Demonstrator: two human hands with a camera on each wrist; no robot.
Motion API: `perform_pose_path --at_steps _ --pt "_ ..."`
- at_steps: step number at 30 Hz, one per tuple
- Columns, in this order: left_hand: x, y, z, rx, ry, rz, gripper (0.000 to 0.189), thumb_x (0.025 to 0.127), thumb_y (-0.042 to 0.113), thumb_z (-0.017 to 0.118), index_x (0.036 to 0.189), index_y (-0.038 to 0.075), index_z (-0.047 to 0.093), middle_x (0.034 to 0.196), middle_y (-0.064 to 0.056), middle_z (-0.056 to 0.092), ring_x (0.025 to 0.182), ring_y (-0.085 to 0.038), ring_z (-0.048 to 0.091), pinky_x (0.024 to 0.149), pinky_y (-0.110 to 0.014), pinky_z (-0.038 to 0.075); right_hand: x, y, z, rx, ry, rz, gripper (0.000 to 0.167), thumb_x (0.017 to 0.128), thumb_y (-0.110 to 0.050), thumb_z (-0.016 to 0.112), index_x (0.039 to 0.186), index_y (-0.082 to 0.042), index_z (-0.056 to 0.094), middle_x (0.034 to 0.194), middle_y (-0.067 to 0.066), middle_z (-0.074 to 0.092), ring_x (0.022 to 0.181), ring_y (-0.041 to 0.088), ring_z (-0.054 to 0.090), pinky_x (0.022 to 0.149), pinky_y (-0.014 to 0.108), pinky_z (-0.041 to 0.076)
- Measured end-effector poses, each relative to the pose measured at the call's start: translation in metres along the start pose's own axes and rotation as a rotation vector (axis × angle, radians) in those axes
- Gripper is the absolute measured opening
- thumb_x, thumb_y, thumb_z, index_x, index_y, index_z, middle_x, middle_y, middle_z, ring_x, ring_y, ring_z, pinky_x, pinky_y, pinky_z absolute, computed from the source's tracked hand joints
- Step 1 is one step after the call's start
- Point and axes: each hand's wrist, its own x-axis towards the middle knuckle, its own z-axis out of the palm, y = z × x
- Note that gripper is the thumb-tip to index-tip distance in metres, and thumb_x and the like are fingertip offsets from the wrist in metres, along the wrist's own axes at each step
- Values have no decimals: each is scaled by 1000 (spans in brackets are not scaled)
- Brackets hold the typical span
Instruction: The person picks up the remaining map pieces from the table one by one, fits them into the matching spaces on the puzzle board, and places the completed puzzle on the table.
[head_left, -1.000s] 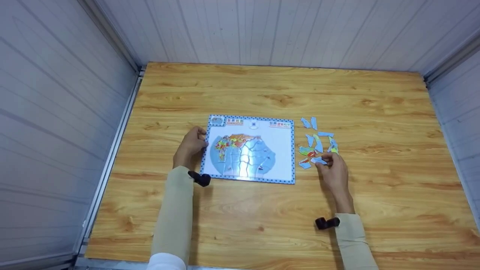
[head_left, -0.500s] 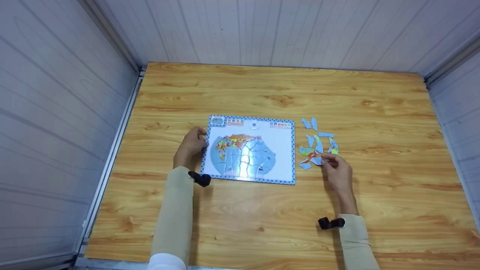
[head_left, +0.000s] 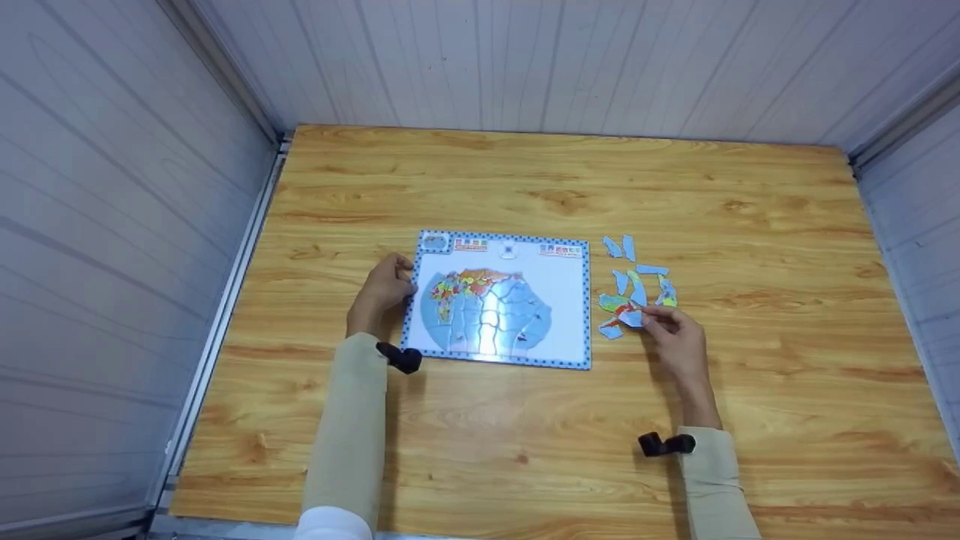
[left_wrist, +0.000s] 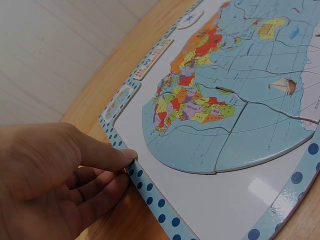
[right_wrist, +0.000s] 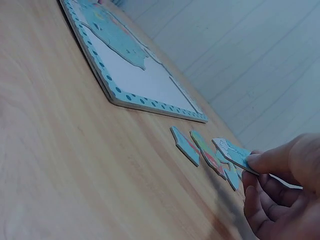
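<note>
A world map puzzle board (head_left: pixel 566 300) with a dotted blue border lies flat on the table, its left part filled with joined pieces. At its left edge my left hand (head_left: pixel 386 285) grips the border, thumb (left_wrist: pixel 127 156) on top and the other fingers against the side. To the right of the board, my right hand (head_left: pixel 679 341) pinches a pale blue puzzle piece (head_left: pixel 631 319) between thumb and fingers. In the right wrist view this held piece (right_wrist: pixel 232 155) is tilted above the loose pieces. Part of it is hidden by the thumb.
Several loose puzzle pieces (head_left: pixel 628 247) lie right of the board, some overlapping in view. One with red and blue (right_wrist: pixel 185 146) lies nearest the board's corner. The wooden table (head_left: pixel 525 450) is bordered by pale panel walls (head_left: pixel 510 67) at the back and sides.
My right hand has shifted slightly right, with the thumb now at the right end of the blue puzzle piece. The left hand and the board have stayed in place.
</note>
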Motion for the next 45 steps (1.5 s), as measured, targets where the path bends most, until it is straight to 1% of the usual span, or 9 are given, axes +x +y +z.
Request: perform_pose_path --at_steps 3,6,9,13,20,27,31,40,45 --pt "-1 0 0 -3 3 5 34 94 4 53 126 13 45 105 -7 48 97 -23 50 82 -32 42 0 -2 1 27 -17 2 26 90 -17 66 111 -2 66 104 2 68 87 3 58 76 13 46" --pt "-2 -1 0 -10 7 14 34 93 4 53 125 13 45 104 -7 48 95 -22 50 81 -32 42 0 -4 4 58 -38 5 27 90 -16 66 112 -1 66 108 7 68 88 4 58 77 13 47" --pt "-2 -1 0 12 12 57 36 92 3 54 127 10 45 102 -7 48 93 -22 49 79 -30 41 -1 -7 6 78 -62 2 27 89 -15 66 112 -1 66 114 12 66 90 6 58 77 14 47" --pt "-1 -3 0 43 24 104 38 91 2 56 127 6 45 102 -7 48 91 -20 48 78 -29 41 -2 -9 10 82 -86 -6 26 90 -14 65 112 -1 66 117 15 63 91 7 57 79 14 46" --pt "-2 -2 1 25 27 85 36 92 2 55 126 8 45 102 -7 48 92 -21 49 78 -31 42 -3 -14 15 65 -105 -28 25 91 -14 65 111 1 66 112 15 63 90 7 59 79 15 47" --pt "-3 -1 1 25 27 67 36 92 4 55 126 10 45 102 -6 48 91 -21 49 78 -31 42 -6 -18 21 64 -139 -46 27 92 -16 64 113 0 65 114 16 63 91 8 59 79 15 48" --pt "-3 -1 1 27 25 64 35 92 5 54 126 11 45 103 -6 49 92 -21 50 78 -31 42 -7 -21 26 65 -157 -50 25 92 -15 63 112 0 66 115 15 62 91 9 58 78 16 48" --pt "-1 -3 1 32 23 71 37 92 3 54 126 10 45 103 -6 48 89 -20 49 75 -29 42 -9 -23 34 75 -174 -98 23 90 -13 65 108 1 67 104 11 65 86 7 59 75 17 48" --pt "-1 -3 1 24 19 54 36 92 3 54 126 12 45 102 -6 48 89 -20 49 75 -29 41 -10 -24 36 76 -192 -100 22 90 -13 65 108 0 68 105 13 65 87 10 59 74 17 48"
